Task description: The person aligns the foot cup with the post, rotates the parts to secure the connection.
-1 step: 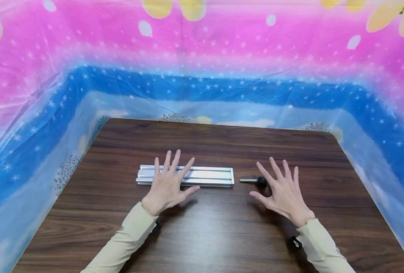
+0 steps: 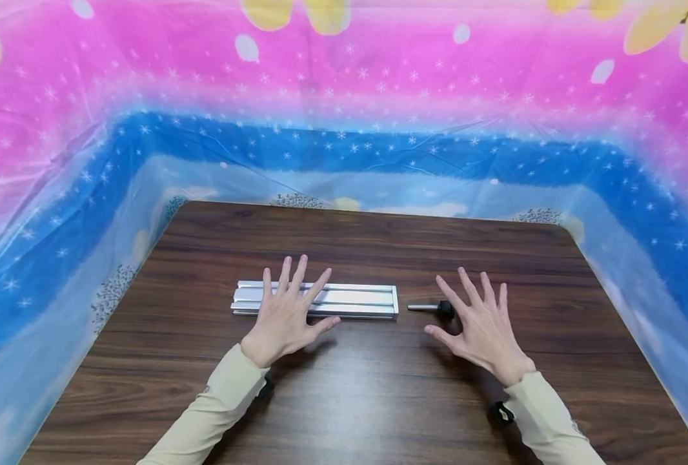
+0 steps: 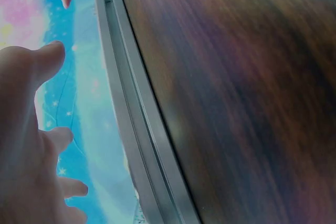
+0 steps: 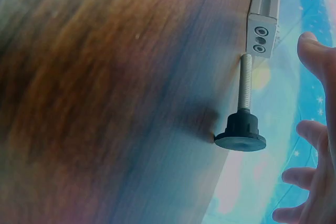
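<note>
A silver aluminium profile (image 2: 355,298) with long grooves lies crosswise on the table. My left hand (image 2: 284,316) is spread flat above its left half and hides part of it; in the left wrist view the fingers show apart from the profile (image 3: 137,103). At the profile's right end, the right wrist view shows an end plate (image 4: 262,29) with two bolts and a hole between them. Just beyond that end lies a levelling foot (image 2: 445,309), with a threaded stud (image 4: 245,82) and black base (image 4: 240,132). My right hand (image 2: 486,329), fingers spread, holds nothing beside the foot.
The dark wood-grain table (image 2: 355,400) reaches back to a pink and blue patterned cloth (image 2: 344,148), which hangs around its back and sides. Light sleeves (image 2: 222,387) cover both forearms, and a black device (image 2: 503,413) sits at the right wrist.
</note>
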A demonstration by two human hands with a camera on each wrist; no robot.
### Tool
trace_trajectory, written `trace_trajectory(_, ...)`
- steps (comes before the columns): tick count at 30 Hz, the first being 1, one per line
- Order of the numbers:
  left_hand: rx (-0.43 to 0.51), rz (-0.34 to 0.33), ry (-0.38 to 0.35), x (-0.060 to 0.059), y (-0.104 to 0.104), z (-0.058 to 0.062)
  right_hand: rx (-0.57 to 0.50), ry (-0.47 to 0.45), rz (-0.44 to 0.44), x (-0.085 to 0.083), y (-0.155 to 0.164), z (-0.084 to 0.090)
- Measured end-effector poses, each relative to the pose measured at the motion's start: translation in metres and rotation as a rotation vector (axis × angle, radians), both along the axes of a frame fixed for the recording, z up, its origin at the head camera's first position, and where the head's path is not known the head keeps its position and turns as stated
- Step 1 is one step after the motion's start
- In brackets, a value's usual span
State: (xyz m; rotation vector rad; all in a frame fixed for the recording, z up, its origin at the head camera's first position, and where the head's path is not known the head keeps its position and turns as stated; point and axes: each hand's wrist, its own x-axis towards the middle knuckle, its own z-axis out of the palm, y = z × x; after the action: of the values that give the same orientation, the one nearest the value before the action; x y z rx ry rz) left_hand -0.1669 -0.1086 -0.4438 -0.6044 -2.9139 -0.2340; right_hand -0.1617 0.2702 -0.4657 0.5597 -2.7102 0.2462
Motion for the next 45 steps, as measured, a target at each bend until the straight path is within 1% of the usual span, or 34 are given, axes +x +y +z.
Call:
trace_trajectory(5, 0.011, -0.003, 0.002, 0.000, 0.002, 0.001, 0.001, -0.008, -0.002, 0.000, 0.001, 0.001)
trace_trajectory(11, 0.030, -0.016, -0.033, 0.000, 0.004, 0.001, -0.027, -0.040, -0.003, 0.004, 0.006, 0.001)
trace_trajectory(20, 0.032, -0.034, -0.041, -0.005, 0.007, 0.004, -0.028, -0.011, 0.033, 0.001, 0.011, 0.003)
trace_trajectory(24, 0.034, -0.043, -0.046, -0.009, 0.009, 0.003, -0.017, -0.034, 0.059, -0.002, 0.013, 0.004)
trace_trajectory(28, 0.045, -0.066, -0.116, -0.016, 0.017, 0.004, -0.021, -0.088, 0.125, -0.005, 0.015, 0.003)
trace_trajectory(32, 0.044, -0.103, -0.190, -0.022, 0.027, 0.004, -0.057, -0.155, 0.170, -0.008, 0.017, 0.002)
trace_trajectory(37, 0.053, -0.135, -0.233, -0.027, 0.036, 0.004, -0.095, -0.205, 0.174, -0.011, 0.020, -0.001)
trace_trajectory(41, 0.054, -0.137, -0.279, -0.032, 0.042, 0.002, -0.126, -0.224, 0.178, -0.015, 0.023, -0.004)
trace_trajectory(45, 0.044, -0.142, -0.288, -0.037, 0.047, 0.000, -0.152, -0.231, 0.191, -0.018, 0.025, -0.006)
